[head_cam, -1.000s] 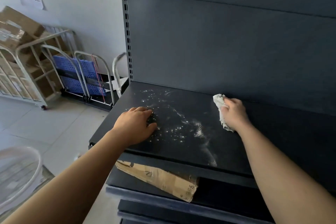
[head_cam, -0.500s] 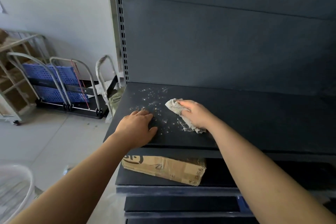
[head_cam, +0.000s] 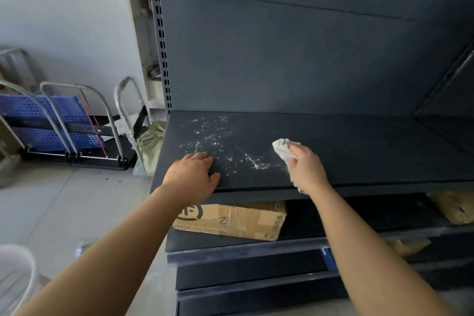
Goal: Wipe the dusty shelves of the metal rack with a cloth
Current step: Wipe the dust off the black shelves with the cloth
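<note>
A dark metal shelf [head_cam: 359, 146] of the rack runs across the middle, with white dust specks [head_cam: 213, 141] on its left part. My right hand [head_cam: 306, 167] presses a crumpled white cloth [head_cam: 280, 147] onto the shelf, just right of the dust. My left hand [head_cam: 192, 174] lies flat, fingers spread, on the shelf's front left edge and holds nothing. Part of the cloth is hidden under my right palm.
A cardboard box [head_cam: 230, 220] lies on the lower shelf beneath my hands. A tan bag [head_cam: 454, 208] sits at the right on that lower shelf. Blue platform carts [head_cam: 59, 126] stand against the wall at the left. A white rounded object [head_cam: 15, 272] is at the bottom left.
My right hand swept the cloth left into the dust, then back to the right, leaving a thinner smear. My left hand stayed at the shelf's front edge.
</note>
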Motion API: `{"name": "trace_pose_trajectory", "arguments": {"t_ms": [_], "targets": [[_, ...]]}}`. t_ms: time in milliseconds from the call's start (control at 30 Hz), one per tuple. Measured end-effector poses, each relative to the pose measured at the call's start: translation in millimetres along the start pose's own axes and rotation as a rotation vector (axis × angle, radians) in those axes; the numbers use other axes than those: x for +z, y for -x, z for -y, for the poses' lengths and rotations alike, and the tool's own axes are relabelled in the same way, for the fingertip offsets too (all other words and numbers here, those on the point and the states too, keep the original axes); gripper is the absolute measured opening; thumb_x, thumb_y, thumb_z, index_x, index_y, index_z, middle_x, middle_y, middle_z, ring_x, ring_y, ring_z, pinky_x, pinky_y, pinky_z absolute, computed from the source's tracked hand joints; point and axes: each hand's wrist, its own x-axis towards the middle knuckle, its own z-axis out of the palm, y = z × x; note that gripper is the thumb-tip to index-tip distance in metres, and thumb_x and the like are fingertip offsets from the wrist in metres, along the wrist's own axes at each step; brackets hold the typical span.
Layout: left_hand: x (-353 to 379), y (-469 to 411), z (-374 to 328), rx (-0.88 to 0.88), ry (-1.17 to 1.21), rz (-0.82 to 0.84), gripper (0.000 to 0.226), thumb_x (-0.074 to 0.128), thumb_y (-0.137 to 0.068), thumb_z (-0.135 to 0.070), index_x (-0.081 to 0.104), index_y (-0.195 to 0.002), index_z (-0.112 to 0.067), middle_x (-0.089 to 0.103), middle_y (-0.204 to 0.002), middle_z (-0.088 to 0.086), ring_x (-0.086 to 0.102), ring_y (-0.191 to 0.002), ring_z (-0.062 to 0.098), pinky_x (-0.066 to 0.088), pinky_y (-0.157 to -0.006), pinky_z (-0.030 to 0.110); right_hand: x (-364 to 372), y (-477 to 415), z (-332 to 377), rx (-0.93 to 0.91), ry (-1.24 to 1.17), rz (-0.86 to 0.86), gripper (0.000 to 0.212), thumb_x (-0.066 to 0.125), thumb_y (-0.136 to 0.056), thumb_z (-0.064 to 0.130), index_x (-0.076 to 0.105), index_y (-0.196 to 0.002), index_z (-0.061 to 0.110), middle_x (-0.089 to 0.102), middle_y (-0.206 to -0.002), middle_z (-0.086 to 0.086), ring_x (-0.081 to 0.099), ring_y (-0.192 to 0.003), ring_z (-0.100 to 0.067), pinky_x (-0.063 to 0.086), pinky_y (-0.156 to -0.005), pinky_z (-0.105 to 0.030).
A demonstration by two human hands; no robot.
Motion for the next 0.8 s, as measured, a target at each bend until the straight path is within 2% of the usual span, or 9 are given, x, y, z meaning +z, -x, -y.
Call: {"name": "trace_pose_trajectory", "arguments": {"t_ms": [133,233,300,400,500,567,667,733,800], "targets": [[-4.3,4.9,0.6,0.001,0.005,0.007,0.054,0.040,-0.095,-0.045,0.041,-0.141,-0.018,0.038,-0.150,-0.001,0.036,-0.136,0.023,0.037,-0.109,0.040,21.2,32.4,56.4,-0.159,-0.031,-0.052,0.048,0.041,-0.094,0.012,0.043,-0.140,0.027,0.049,-0.139,-0.003,0.048,-0.118,-0.026,0.043,-0.099,-0.038],[-8.0,8.2,2.8,-0.008,-0.012,0.015,0.054,0.041,-0.095,-0.046,0.041,-0.141,-0.019,0.041,-0.148,-0.002,0.040,-0.132,0.024,0.040,-0.106,0.041,18.0,39.0,72.4,-0.235,-0.217,-0.016,0.049,0.044,-0.092,0.006,0.047,-0.136,0.026,0.053,-0.134,-0.002,0.049,-0.119,-0.022,0.044,-0.100,-0.034],[-9.4,9.5,5.2,-0.019,-0.027,0.015,0.056,0.041,-0.094,-0.047,0.038,-0.143,-0.019,0.040,-0.149,-0.002,0.040,-0.133,0.024,0.039,-0.105,0.041,1.5,33.5,65.2,-0.179,-0.290,-0.080,0.048,0.045,-0.091,0.004,0.048,-0.135,0.022,0.053,-0.134,-0.003,0.049,-0.120,-0.022,0.042,-0.101,-0.032],[-9.2,7.2,5.7,-0.029,-0.028,0.013,0.057,0.041,-0.094,-0.047,0.037,-0.144,-0.019,0.038,-0.150,-0.002,0.038,-0.134,0.024,0.038,-0.105,0.040,-20.4,12.4,15.0,0.064,-0.205,-0.211,0.047,0.042,-0.090,0.009,0.046,-0.136,0.021,0.052,-0.135,-0.009,0.048,-0.121,-0.029,0.040,-0.101,-0.036],[-7.0,1.2,0.1,-0.020,-0.021,0.020,0.056,0.042,-0.094,-0.046,0.040,-0.143,-0.019,0.038,-0.150,-0.002,0.037,-0.134,0.024,0.037,-0.107,0.039,-20.2,3.5,-30.6,0.207,0.006,-0.128,0.047,0.035,-0.091,0.019,0.045,-0.137,0.019,0.049,-0.139,-0.010,0.045,-0.124,-0.032,0.036,-0.102,-0.039],[-5.1,-3.3,-4.6,-0.027,-0.021,0.024,0.053,0.042,-0.094,-0.045,0.041,-0.141,-0.018,0.038,-0.150,-0.002,0.037,-0.135,0.024,0.037,-0.107,0.040,-6.4,4.0,-25.5,0.157,0.054,-0.110,0.047,0.033,-0.093,0.021,0.043,-0.139,0.016,0.045,-0.142,-0.010,0.042,-0.127,-0.031,0.034,-0.105,-0.039],[-4.8,-10.8,-12.6,-0.043,-0.024,0.026,0.053,0.041,-0.095,-0.043,0.042,-0.141,-0.018,0.038,-0.150,-0.002,0.036,-0.135,0.025,0.037,-0.107,0.040,10.5,7.7,11.5,-0.045,0.031,-0.055,0.046,0.036,-0.094,0.019,0.044,-0.139,0.018,0.044,-0.144,-0.006,0.042,-0.128,-0.027,0.034,-0.106,-0.034],[-5.5,-16.3,-18.6,-0.048,-0.035,0.030,0.053,0.041,-0.095,-0.043,0.040,-0.142,-0.018,0.038,-0.149,-0.002,0.036,-0.135,0.025,0.036,-0.107,0.040,11.0,8.7,31.8,-0.169,-0.160,0.034,0.045,0.041,-0.093,0.012,0.049,-0.137,0.018,0.048,-0.141,-0.002,0.044,-0.128,-0.020,0.033,-0.106,-0.025],[-7.0,-23.3,-23.2,-0.051,-0.037,0.030,0.054,0.040,-0.095,-0.043,0.039,-0.143,-0.018,0.038,-0.150,-0.002,0.037,-0.135,0.025,0.036,-0.107,0.040,1.7,1.5,32.4,-0.192,-0.339,0.058,0.046,0.043,-0.090,0.003,0.054,-0.133,0.016,0.054,-0.135,-0.002,0.049,-0.123,-0.016,0.032,-0.102,-0.016]]}}
